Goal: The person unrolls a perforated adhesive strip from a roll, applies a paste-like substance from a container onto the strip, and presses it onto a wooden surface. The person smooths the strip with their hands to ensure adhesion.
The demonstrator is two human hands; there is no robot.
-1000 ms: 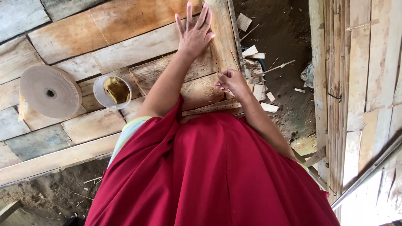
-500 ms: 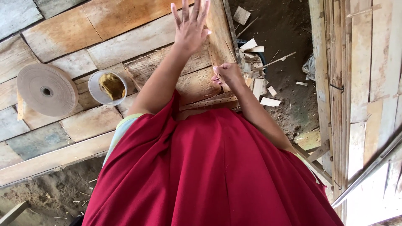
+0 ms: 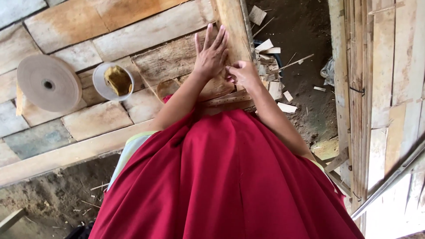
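Hands met on the wooden plank (image 3: 232, 26): your left hand (image 3: 211, 55) lay flat, fingers spread, holding nothing; your right hand (image 3: 242, 74) was curled beside it, contents indiscernible.

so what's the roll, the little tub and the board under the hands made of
Roll: looks like tan paper or veneer tape, matte; the wound layers show on its face around a small core hole.
Tub: probably translucent plastic, with a pale see-through rim; a yellowish-brown paste sits inside.
Board: raw, unfinished wood, with visible grain and rough edges. The left hand lies flat on it, the right hand beside it.
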